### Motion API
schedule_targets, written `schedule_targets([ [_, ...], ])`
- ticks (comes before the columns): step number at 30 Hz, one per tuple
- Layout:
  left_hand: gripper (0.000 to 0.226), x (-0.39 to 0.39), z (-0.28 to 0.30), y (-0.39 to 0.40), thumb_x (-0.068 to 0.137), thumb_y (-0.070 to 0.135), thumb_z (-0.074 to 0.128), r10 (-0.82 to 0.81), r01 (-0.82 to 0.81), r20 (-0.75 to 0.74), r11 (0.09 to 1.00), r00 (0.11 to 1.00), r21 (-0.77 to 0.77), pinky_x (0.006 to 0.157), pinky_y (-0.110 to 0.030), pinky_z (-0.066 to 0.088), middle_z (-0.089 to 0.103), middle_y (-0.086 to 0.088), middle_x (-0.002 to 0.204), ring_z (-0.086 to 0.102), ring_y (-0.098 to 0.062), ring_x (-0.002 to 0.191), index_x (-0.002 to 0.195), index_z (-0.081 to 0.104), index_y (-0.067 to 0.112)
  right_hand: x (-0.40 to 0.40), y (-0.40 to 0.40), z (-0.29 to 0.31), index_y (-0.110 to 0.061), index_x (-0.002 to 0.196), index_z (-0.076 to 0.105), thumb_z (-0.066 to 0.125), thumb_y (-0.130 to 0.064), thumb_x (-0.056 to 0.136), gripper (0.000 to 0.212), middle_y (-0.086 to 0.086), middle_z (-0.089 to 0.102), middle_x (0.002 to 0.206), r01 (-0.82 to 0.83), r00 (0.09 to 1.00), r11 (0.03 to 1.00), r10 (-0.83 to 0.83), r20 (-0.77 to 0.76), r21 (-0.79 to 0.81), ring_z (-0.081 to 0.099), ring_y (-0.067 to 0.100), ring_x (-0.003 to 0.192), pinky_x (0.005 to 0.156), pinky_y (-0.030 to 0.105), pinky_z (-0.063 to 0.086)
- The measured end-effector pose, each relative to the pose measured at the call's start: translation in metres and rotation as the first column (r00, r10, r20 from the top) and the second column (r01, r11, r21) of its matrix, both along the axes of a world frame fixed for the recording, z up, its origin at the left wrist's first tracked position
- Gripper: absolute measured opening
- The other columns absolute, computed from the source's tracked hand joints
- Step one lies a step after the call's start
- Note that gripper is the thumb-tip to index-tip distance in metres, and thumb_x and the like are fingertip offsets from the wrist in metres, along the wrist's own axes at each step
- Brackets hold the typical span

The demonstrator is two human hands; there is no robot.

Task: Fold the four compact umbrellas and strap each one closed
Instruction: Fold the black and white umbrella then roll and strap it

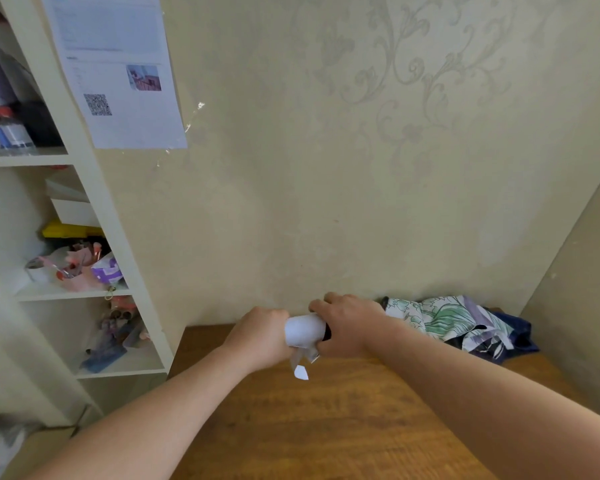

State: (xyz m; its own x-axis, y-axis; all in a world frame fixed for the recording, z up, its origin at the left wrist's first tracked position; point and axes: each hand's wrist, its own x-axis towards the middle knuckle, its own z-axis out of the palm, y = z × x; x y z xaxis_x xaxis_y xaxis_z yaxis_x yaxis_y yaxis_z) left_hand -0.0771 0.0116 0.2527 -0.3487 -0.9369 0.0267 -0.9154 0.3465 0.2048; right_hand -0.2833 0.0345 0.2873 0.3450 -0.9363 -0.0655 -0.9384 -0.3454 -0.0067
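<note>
A white compact umbrella (305, 332) is held level above the far part of the wooden table (343, 427). My left hand (262, 336) grips its left end and my right hand (349, 325) grips its right end, where a dark part shows. A white strap tab (301, 372) hangs down below it. Behind my right forearm, against the wall, lies a floral umbrella (447, 318) in white, green and purple, its canopy loose. Dark blue fabric (520, 336) lies under and beside it; whether it is another umbrella I cannot tell.
A white shelving unit (118, 237) stands at the left, holding bottles, boxes and small clutter. A printed sheet (118, 74) is taped to the patterned wall. A side wall closes in the table on the right.
</note>
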Motion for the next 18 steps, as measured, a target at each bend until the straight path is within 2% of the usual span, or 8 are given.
schedule_targets([
  [2, 0.037, -0.002, 0.0, -0.001, 0.078, 0.058, 0.071, 0.033, -0.033, -0.01, 0.999, 0.999, 0.043, 0.067, -0.035, 0.057, 0.068, 0.004, 0.087, 0.065, -0.018, 0.078, 0.093, 0.064, 0.025, 0.011, 0.003, -0.002, -0.03, 0.134, 0.045, 0.065, -0.053, 0.085, 0.058, 0.0, 0.053, 0.119, -0.046, 0.995, 0.993, 0.037, -0.088, -0.105, 0.056, 0.029, 0.109, 0.078, 0.039, 0.043],
  [6, 0.037, -0.006, 0.006, 0.005, 0.075, 0.056, 0.077, 0.05, -0.026, -0.109, 0.978, 0.993, 0.206, 0.068, -0.033, 0.058, 0.07, 0.007, 0.089, 0.067, -0.014, 0.078, 0.096, 0.068, 0.027, 0.018, 0.006, -0.008, -0.026, 0.127, 0.048, 0.071, -0.049, 0.082, 0.055, 0.003, 0.059, 0.112, -0.06, 0.987, 0.98, 0.03, -0.158, -0.191, 0.059, 0.031, 0.103, 0.088, 0.045, 0.045],
  [10, 0.036, -0.004, 0.015, 0.015, 0.067, 0.049, 0.083, 0.087, -0.011, -0.211, 0.941, 0.974, 0.338, 0.061, -0.031, 0.05, 0.073, 0.004, 0.086, 0.071, -0.02, 0.079, 0.09, 0.07, 0.025, 0.009, 0.011, -0.014, -0.024, 0.111, 0.052, 0.071, -0.043, 0.078, 0.043, 0.001, 0.059, 0.094, -0.025, 0.996, 0.966, 0.001, -0.094, -0.258, 0.065, 0.031, 0.088, 0.076, 0.036, 0.045],
  [13, 0.038, -0.003, 0.019, 0.017, 0.067, 0.051, 0.082, 0.064, 0.012, -0.205, 0.938, 0.977, 0.346, 0.065, -0.035, 0.055, 0.074, 0.003, 0.089, 0.072, -0.021, 0.083, 0.092, 0.07, 0.025, 0.008, 0.014, -0.014, -0.024, 0.114, 0.05, 0.069, -0.043, 0.083, 0.041, 0.0, 0.06, 0.098, -0.013, 0.997, 0.969, -0.005, -0.072, -0.245, 0.066, 0.031, 0.087, 0.066, 0.033, 0.041],
  [15, 0.042, -0.002, 0.018, 0.016, 0.065, 0.056, 0.082, 0.035, 0.041, -0.204, 0.933, 0.978, 0.358, 0.073, -0.04, 0.059, 0.075, 0.003, 0.091, 0.072, -0.02, 0.084, 0.093, 0.07, 0.027, 0.009, 0.015, -0.012, -0.024, 0.115, 0.05, 0.068, -0.045, 0.085, 0.042, 0.001, 0.062, 0.101, -0.02, 0.997, 0.976, 0.003, -0.078, -0.219, 0.066, 0.032, 0.087, 0.065, 0.033, 0.041],
  [18, 0.043, 0.0, 0.018, 0.017, 0.069, 0.061, 0.082, -0.034, 0.087, -0.16, 0.937, 0.987, 0.339, 0.072, -0.037, 0.058, 0.075, 0.005, 0.091, 0.071, -0.017, 0.082, 0.094, 0.071, 0.028, 0.01, 0.018, -0.012, -0.022, 0.117, 0.051, 0.069, -0.044, 0.085, 0.042, 0.003, 0.065, 0.103, -0.017, 0.997, 0.988, 0.005, -0.081, -0.155, 0.066, 0.032, 0.088, 0.066, 0.034, 0.041],
])
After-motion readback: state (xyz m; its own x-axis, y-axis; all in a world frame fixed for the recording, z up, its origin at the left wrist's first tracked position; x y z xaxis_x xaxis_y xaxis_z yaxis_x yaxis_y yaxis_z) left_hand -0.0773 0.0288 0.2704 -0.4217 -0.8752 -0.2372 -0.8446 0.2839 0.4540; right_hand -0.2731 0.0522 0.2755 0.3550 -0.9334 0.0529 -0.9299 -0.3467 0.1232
